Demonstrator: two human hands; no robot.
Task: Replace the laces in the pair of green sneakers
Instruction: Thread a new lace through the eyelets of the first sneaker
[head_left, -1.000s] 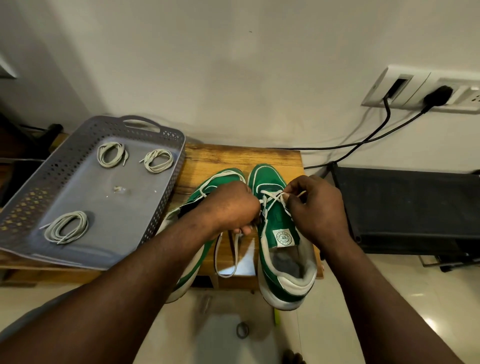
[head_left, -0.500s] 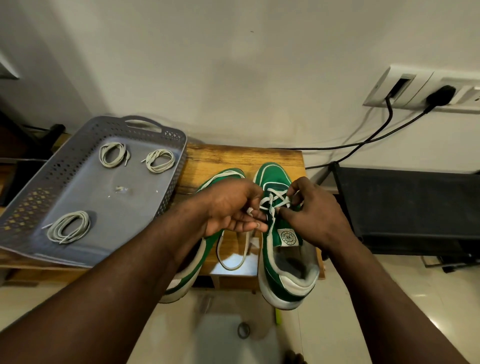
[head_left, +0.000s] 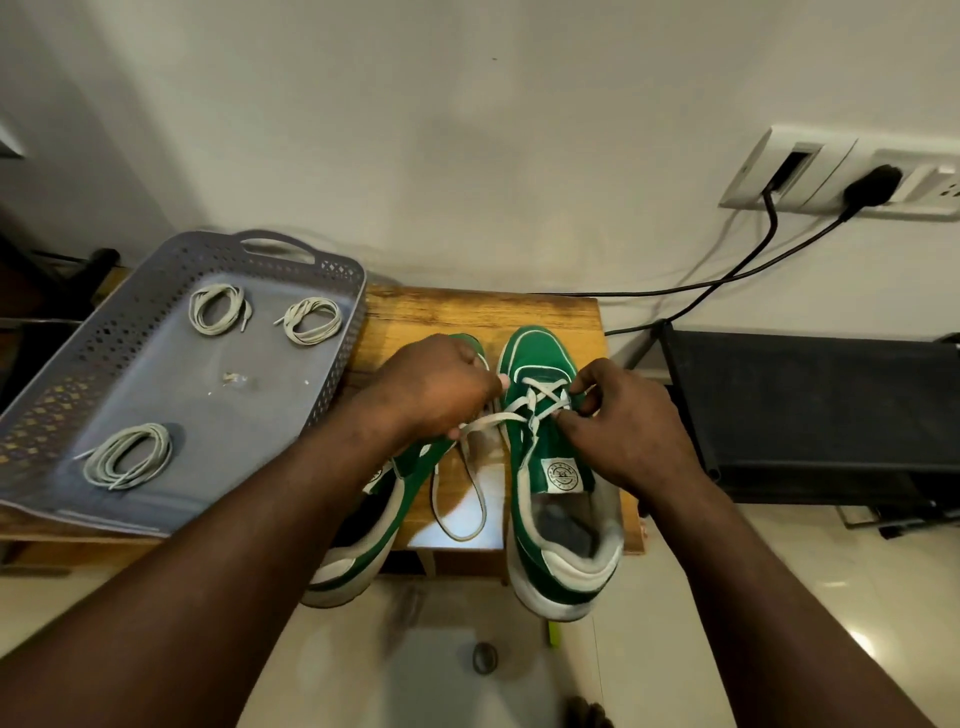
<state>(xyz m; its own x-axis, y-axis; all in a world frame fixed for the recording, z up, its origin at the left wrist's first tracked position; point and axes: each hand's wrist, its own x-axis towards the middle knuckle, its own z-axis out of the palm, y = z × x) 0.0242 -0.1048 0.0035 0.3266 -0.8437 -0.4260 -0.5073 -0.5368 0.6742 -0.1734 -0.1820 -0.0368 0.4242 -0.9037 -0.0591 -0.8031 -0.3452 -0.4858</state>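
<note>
Half a second on, the left hand (head_left: 431, 389) is no longer lying palm-up. It is turning knuckles-up and curling round a flat off-white fabric lace (head_left: 491, 422), drawing that strand sideways out of the green-and-white low-top sneaker (head_left: 537, 348) on the right of the small wooden table (head_left: 483, 312). The right hand (head_left: 623, 426) is pinching the crossed lacing at the eyelet row nearest it, thumb and forefinger closed, the other fingers curling loosely behind. A slack loop of the same lace is hanging between this shoe and the second green sneaker (head_left: 423, 460), which is lying mostly under the left forearm. Both heels are jutting over the table's front edge.

Judging by how it is drooping, the lace is behaving as light, limp and prone to twisting. Gripping it close to an eyelet or at its tip is likely giving the most control. The sneaker looks light with a soft upper, so bracing the eyelet band is probably keeping it from sliding. Three coiled pale laces (head_left: 298, 332) are lying in the grey perforated plastic tray (head_left: 348, 332) just beside the shoes.
</note>
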